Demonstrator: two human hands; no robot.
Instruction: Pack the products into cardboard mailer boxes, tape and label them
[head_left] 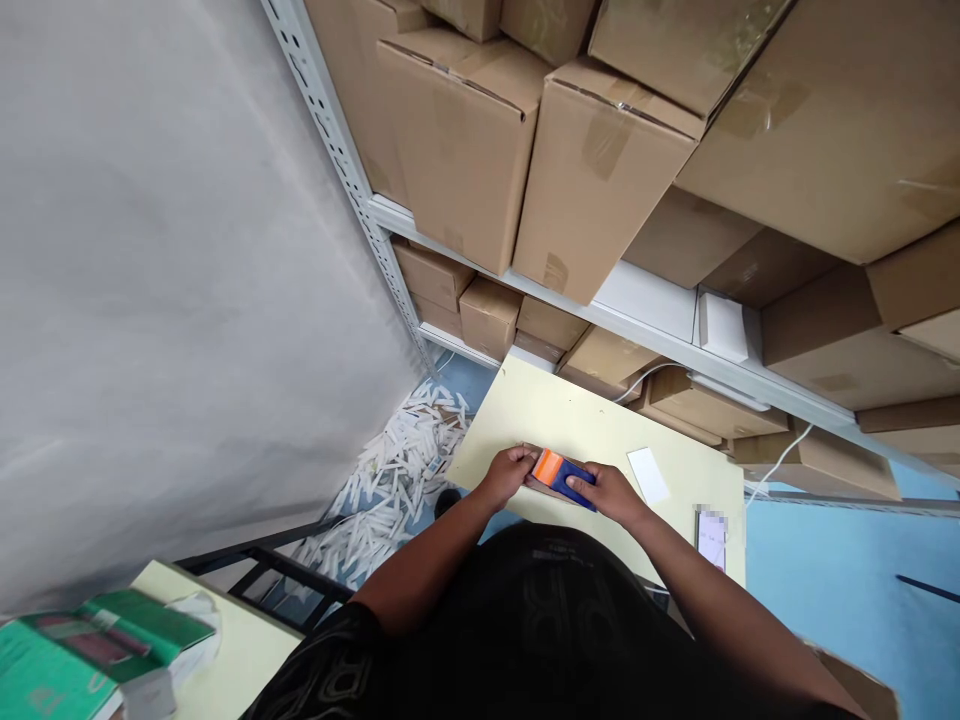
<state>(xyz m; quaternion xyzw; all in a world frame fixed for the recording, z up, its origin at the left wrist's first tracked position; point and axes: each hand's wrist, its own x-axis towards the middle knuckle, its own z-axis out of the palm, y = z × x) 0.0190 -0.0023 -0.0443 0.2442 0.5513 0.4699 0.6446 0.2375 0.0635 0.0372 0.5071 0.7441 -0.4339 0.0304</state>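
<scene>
A small flat box, orange at one end and dark blue at the other, rests at the near edge of a pale yellow table. My left hand is curled around its orange end. Over the blue end lies my right hand, its fingers pressed down on top. Both hands grip the box together, low over the tabletop.
A white card and a phone lie on the table to the right. Metal shelving packed with cardboard boxes rises behind. White strips litter the blue floor at left. A green box sits on another table.
</scene>
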